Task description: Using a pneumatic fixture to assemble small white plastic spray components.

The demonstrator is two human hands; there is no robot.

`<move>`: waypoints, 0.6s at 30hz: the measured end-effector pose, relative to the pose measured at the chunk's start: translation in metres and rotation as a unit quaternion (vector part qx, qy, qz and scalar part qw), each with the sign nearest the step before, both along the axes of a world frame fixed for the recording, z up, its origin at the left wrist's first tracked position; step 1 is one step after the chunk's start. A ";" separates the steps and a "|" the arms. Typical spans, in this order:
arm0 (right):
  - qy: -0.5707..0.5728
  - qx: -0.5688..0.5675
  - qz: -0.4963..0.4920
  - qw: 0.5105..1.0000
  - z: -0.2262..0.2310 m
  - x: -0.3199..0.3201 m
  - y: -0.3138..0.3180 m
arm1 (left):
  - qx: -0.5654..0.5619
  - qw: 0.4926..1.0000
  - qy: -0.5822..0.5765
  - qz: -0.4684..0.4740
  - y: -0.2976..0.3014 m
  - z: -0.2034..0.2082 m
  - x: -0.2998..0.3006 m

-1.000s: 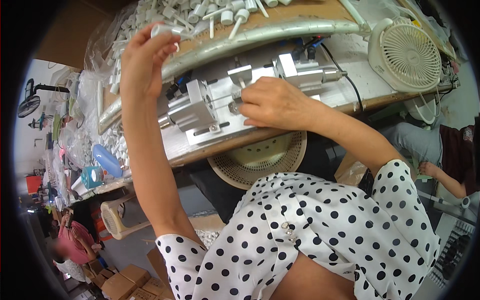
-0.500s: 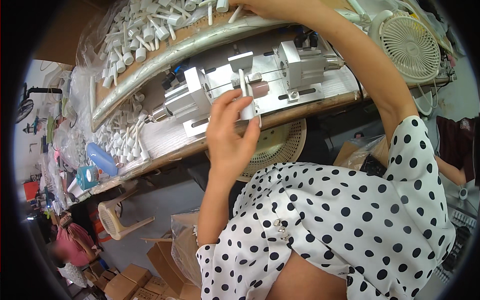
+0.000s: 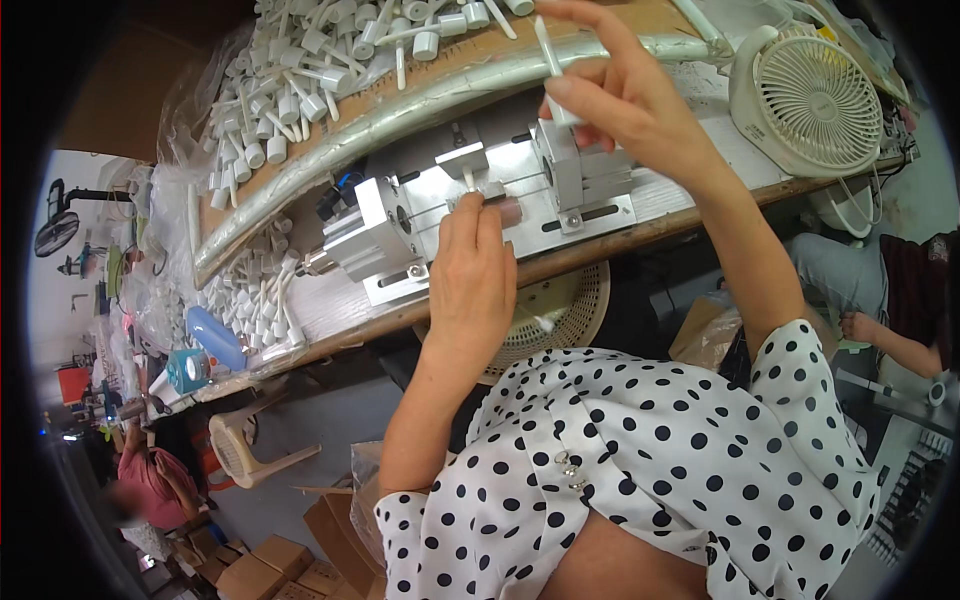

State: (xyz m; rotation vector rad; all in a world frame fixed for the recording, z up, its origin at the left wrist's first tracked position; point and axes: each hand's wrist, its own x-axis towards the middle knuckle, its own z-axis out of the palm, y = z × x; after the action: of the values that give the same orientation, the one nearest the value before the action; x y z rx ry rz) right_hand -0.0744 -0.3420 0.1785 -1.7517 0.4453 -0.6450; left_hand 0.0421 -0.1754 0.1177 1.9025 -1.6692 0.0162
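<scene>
Right hand [image 3: 632, 112] tight on white stick [image 3: 547, 45], left hand [image 3: 472, 285] at metal fixture [image 3: 375, 225], grip unclear

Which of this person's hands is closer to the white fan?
Right. The right hand, holding a white piece, is left of the white fan, by the metal fixture; the left hand is farther left, at the fixture's middle.

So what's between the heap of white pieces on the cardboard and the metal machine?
A long, shiny, pale rim runs between the heap of white pieces and the metal machine, as the head view shows.
</scene>
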 end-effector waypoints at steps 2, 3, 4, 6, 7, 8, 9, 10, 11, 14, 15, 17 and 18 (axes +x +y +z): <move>0.000 0.004 0.012 1.000 -0.010 -0.008 0.005 | 0.007 1.000 -0.002 -0.005 0.000 0.000 0.002; 0.013 -0.019 0.053 0.998 -0.015 -0.011 0.008 | 0.008 1.000 -0.008 -0.004 -0.001 0.001 0.003; 0.025 -0.043 0.094 0.994 -0.020 -0.014 0.011 | 0.008 1.000 -0.014 -0.003 -0.001 0.001 0.003; 0.005 -0.075 0.108 0.991 -0.024 -0.018 0.022 | 0.011 1.000 -0.019 0.001 -0.001 0.000 0.000; 0.023 -0.135 0.099 0.986 -0.022 -0.019 0.025 | 0.004 1.000 -0.020 0.005 -0.001 -0.001 0.001; 0.042 -0.195 0.090 0.976 -0.021 -0.019 0.028 | -0.003 1.000 -0.021 0.010 -0.001 -0.001 0.001; 0.006 -0.179 0.060 0.982 -0.025 -0.016 0.031 | -0.003 1.000 -0.022 0.009 -0.001 -0.002 0.002; 0.006 -0.179 0.060 0.982 -0.026 -0.016 0.031 | -0.019 1.000 -0.018 0.006 -0.002 -0.004 0.003; 0.007 -0.253 0.053 0.966 -0.027 -0.016 0.031 | -0.035 0.999 -0.014 0.004 -0.001 -0.006 0.005; -0.047 -0.397 0.054 0.915 -0.034 -0.005 0.029 | -0.101 0.993 0.057 0.017 0.010 -0.016 0.008; -0.096 -0.466 0.058 0.878 -0.038 -0.001 0.030 | -0.100 0.993 0.058 0.014 0.015 -0.018 0.007; -0.105 -0.482 0.077 0.867 -0.045 0.012 0.032 | -0.121 0.989 0.063 0.052 0.031 -0.020 0.005; -0.122 -0.496 0.100 0.854 -0.049 0.020 0.035 | -0.120 0.989 0.061 0.054 0.042 -0.021 0.003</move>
State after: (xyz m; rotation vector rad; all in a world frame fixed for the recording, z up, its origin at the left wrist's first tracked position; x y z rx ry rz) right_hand -0.0545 -0.3071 0.1297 -2.5811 -0.3369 -1.0316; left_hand 0.0454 -0.1337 0.0969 1.7722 -1.4141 0.1371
